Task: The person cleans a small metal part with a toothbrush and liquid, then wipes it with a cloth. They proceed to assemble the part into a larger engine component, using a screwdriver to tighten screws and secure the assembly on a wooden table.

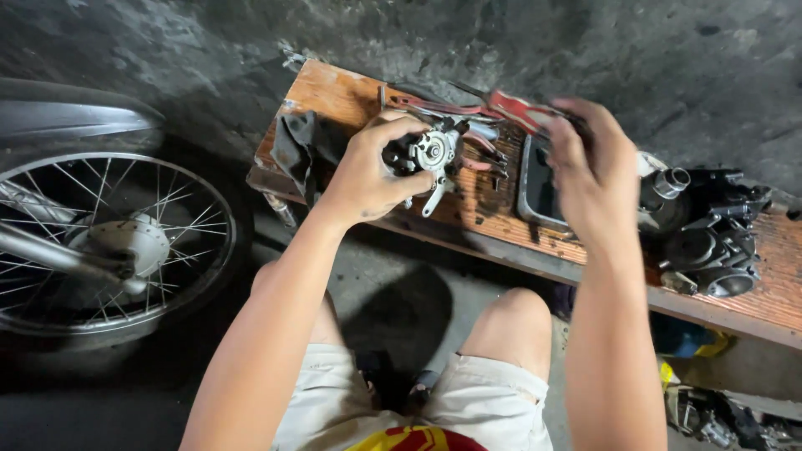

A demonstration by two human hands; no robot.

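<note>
Carburetor [433, 154] half-hidden; tool [522, 111] perhaps pliers.

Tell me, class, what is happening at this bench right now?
A person crouches before a low wooden bench. The left hand grips a small metal engine part above the bench. The right hand, blurred, holds red-handled pliers. A dark rag, a small tray and larger dark engine parts lie on the bench; a spoked motorcycle wheel stands to the left.
</note>
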